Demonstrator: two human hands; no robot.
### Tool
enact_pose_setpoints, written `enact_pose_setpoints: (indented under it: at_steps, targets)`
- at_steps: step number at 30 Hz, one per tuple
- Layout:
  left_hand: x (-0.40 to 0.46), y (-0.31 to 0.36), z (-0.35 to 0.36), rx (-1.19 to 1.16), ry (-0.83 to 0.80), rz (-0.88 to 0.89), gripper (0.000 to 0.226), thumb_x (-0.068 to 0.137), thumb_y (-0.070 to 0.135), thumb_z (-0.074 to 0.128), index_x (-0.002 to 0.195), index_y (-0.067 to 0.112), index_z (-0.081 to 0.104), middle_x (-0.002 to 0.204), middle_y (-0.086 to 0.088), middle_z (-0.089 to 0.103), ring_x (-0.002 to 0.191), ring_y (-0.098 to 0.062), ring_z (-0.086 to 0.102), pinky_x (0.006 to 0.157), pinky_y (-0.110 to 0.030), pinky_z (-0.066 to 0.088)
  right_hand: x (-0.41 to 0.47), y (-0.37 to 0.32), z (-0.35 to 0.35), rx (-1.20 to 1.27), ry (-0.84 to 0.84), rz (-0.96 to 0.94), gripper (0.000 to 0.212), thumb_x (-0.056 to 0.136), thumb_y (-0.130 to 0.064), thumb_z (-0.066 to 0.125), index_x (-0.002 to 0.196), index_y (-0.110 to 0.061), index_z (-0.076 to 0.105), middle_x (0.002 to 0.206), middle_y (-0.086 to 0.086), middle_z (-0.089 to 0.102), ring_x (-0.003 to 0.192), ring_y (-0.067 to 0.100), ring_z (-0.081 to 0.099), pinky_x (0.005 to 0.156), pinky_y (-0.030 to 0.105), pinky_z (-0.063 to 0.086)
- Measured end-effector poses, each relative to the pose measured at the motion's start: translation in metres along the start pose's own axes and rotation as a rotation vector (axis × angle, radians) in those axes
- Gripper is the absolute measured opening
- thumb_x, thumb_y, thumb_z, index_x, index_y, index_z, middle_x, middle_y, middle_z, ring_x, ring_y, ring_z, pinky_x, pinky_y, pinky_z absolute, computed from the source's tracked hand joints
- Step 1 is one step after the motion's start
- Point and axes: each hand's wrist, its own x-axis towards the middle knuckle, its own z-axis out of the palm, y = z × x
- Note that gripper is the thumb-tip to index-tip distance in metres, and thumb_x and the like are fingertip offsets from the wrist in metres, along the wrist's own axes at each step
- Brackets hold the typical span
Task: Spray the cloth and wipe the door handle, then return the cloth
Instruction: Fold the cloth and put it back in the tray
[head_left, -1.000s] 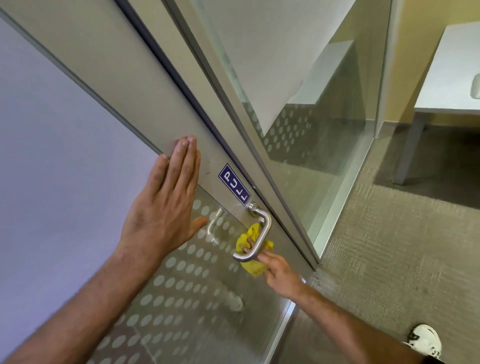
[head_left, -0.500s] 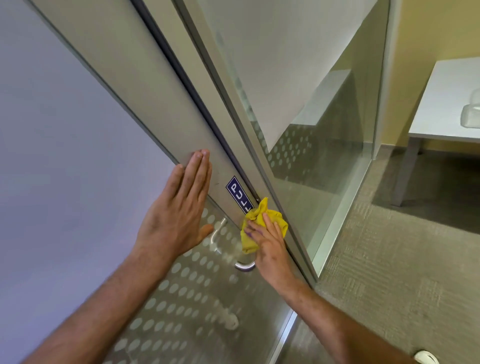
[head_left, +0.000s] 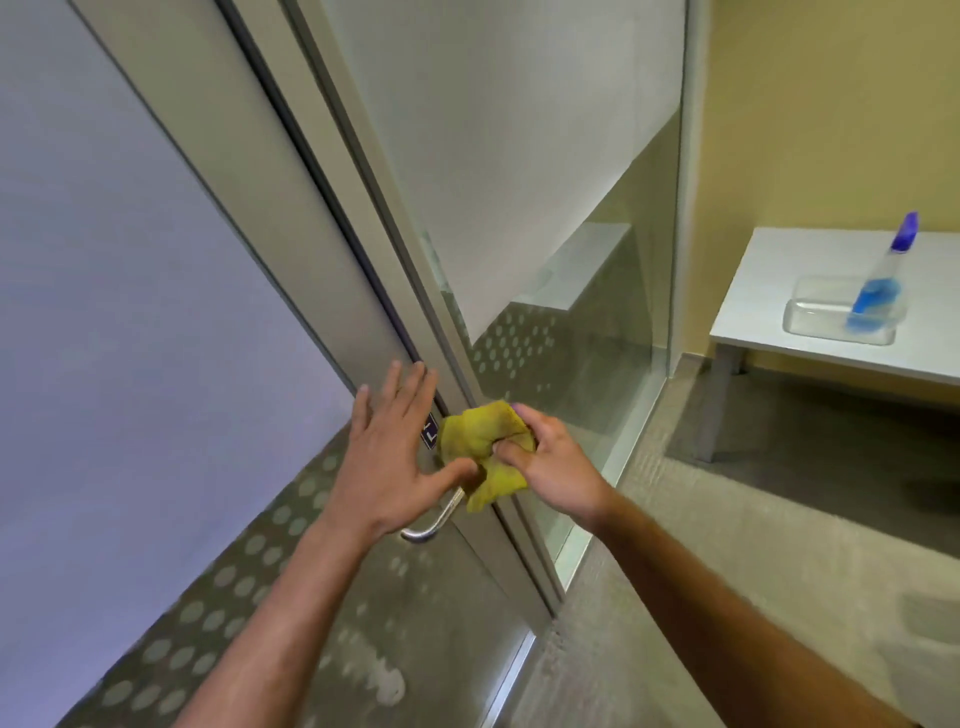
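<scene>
My right hand (head_left: 558, 467) fingers pinch the cloth (head_left: 485, 449), soft, light and bunched; my left hand (head_left: 387, 462) is spread flat by the handle (head_left: 434, 522).

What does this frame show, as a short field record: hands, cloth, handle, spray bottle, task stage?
left hand: open, fingers spread, flat against the door
right hand: gripping the bunched yellow cloth
cloth position: at the upper end of the door handle, covering it
handle: lower curved end visible, metal
spray bottle: blue, lying in a clear tray on the white table
task stage: wiping appears under way; cloth not yet returned
</scene>
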Motion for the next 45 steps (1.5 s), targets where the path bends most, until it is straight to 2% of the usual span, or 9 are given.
enact_pose_setpoints:
  at_steps: [3,5,7,10,18,23,27,32,45]
  targets:
    - [0.001,0.049,0.009,-0.451,0.020,-0.057,0.120,0.061,0.093,0.060,0.163,0.043,0.020,0.161,0.035,0.009,0.146,0.028,-0.014,0.129,-0.041,-0.002,-0.008,-0.024,-0.044,-0.097,-0.125,-0.017,0.022,0.086,0.005,0.062,0.099,-0.011,0.070,0.081,-0.009,0.069,0.070,-0.004,0.061,0.067,0.010,0.046]
    - [0.013,0.077,0.014,-0.652,-0.024,-0.081,0.119,0.057,0.083,0.073,0.160,0.044,0.028,0.151,0.037,0.043,0.151,0.012,0.028,0.130,-0.033,0.017,-0.012,-0.038,-0.073,-0.112,-0.224,-0.007,0.022,0.085,0.003,0.062,0.098,-0.013,0.070,0.083,-0.006,0.068,0.070,0.001,0.060,0.065,0.014,0.049]
    - [0.032,0.103,0.021,-0.834,-0.100,-0.094,0.114,0.060,0.065,0.083,0.160,0.033,0.040,0.130,0.029,0.069,0.127,0.007,0.061,0.115,-0.023,0.045,-0.013,-0.047,-0.105,-0.106,-0.280,0.016,0.026,0.088,0.001,0.063,0.101,-0.020,0.070,0.085,-0.009,0.070,0.074,0.003,0.063,0.067,0.018,0.053]
    - [0.063,0.145,0.034,-0.976,-0.160,-0.054,0.075,0.071,0.047,0.084,0.140,0.025,0.066,0.118,0.005,0.080,0.108,-0.009,0.073,0.104,-0.047,0.057,-0.010,-0.054,-0.159,-0.108,-0.227,0.072,0.028,0.087,-0.004,0.070,0.100,-0.029,0.069,0.083,-0.019,0.073,0.075,-0.003,0.066,0.066,0.015,0.055]
    - [0.146,0.245,0.083,-1.237,-0.125,-0.130,0.018,0.085,0.016,0.082,0.103,0.013,0.079,0.088,-0.004,0.082,0.076,-0.012,0.071,0.072,-0.035,0.059,-0.012,-0.036,-0.290,0.001,0.089,0.175,0.045,0.082,-0.026,0.079,0.124,-0.031,0.063,0.120,-0.008,0.069,0.105,0.007,0.069,0.087,0.029,0.059]
    - [0.200,0.292,0.113,-1.331,-0.109,-0.160,0.013,0.089,0.005,0.079,0.099,0.013,0.078,0.088,-0.007,0.081,0.076,-0.013,0.073,0.070,-0.031,0.062,-0.009,-0.016,-0.354,0.185,0.050,0.310,0.069,0.077,-0.024,0.083,0.138,-0.029,0.051,0.127,0.003,0.065,0.114,0.021,0.067,0.090,0.039,0.059]
    - [0.244,0.317,0.139,-1.464,-0.220,-0.199,0.013,0.088,0.004,0.079,0.097,0.014,0.078,0.086,-0.004,0.083,0.074,-0.011,0.077,0.063,-0.023,0.061,0.009,0.002,-0.395,0.166,0.164,0.330,0.042,0.084,-0.016,0.078,0.124,-0.018,0.064,0.113,0.008,0.074,0.104,0.024,0.072,0.080,0.033,0.059]
    - [0.316,0.332,0.173,-1.560,-0.436,-0.212,0.013,0.090,0.010,0.076,0.102,0.013,0.081,0.094,-0.011,0.083,0.079,-0.016,0.080,0.062,-0.023,0.060,0.051,0.027,-0.449,0.056,0.307,0.372,0.027,0.087,-0.011,0.074,0.113,-0.009,0.070,0.106,0.016,0.076,0.101,0.033,0.072,0.095,0.051,0.056]
    - [0.507,0.378,0.243,-1.460,-0.535,-0.029,0.024,0.092,0.010,0.076,0.111,0.024,0.077,0.103,-0.004,0.084,0.094,-0.020,0.081,0.076,-0.027,0.064,0.161,0.072,-0.575,0.093,0.474,0.443,0.034,0.088,-0.027,0.073,0.121,-0.020,0.066,0.112,0.001,0.077,0.103,0.020,0.073,0.090,0.037,0.059]
